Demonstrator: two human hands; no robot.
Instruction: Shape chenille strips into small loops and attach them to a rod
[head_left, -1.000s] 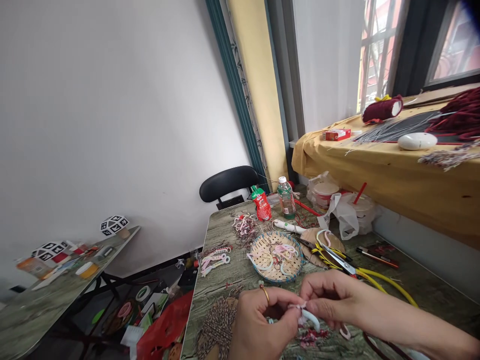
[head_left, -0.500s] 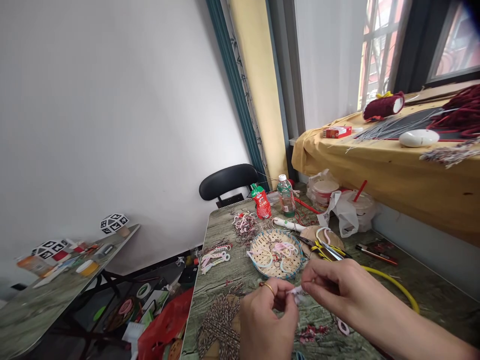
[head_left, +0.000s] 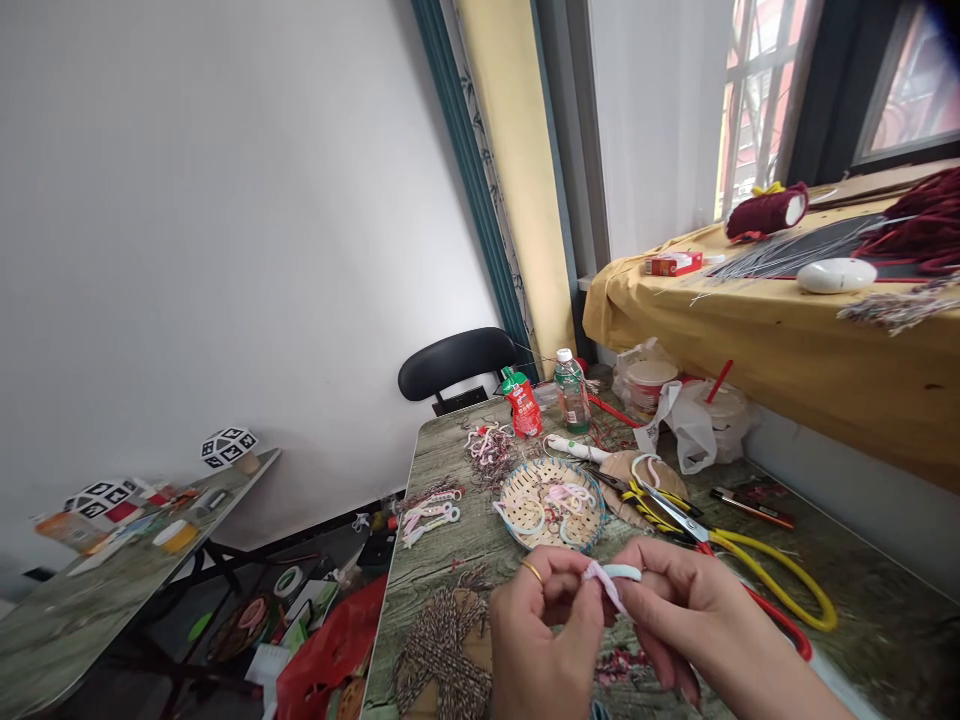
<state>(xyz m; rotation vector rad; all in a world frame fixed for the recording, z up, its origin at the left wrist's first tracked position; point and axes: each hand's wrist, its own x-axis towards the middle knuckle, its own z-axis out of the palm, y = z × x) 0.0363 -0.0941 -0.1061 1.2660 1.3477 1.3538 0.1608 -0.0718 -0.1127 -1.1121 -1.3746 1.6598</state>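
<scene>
Both hands work close together above the table, over a soft pink and pale-blue cord [head_left: 619, 573]. My left hand [head_left: 546, 625], with a gold ring on a finger, pinches the pink part between thumb and forefinger. From the other side my right hand [head_left: 679, 600] is closed on the same cord, the pale-blue end curving over its fingers. Just beyond lies a round woven basket [head_left: 512, 535] with blue edging, holding similar pastel cords [head_left: 571, 497]. A card wound with brown speckled cord [head_left: 442, 640] lies left of my left hand.
Yellow-handled scissors [head_left: 780, 575] and pliers [head_left: 606, 479] lie right of the basket. Farther back stand a red pouch [head_left: 525, 408], a bottle [head_left: 573, 400] and bagged cups [head_left: 651, 385]. Pastel cord pieces [head_left: 431, 517] lie left. A cloth-covered ledge [head_left: 675, 320] rises at right.
My right hand has moved down and nearer my left, uncovering the scissors' handles. More of the cord shows now, bent between the fingers with its pale-blue end visible.
</scene>
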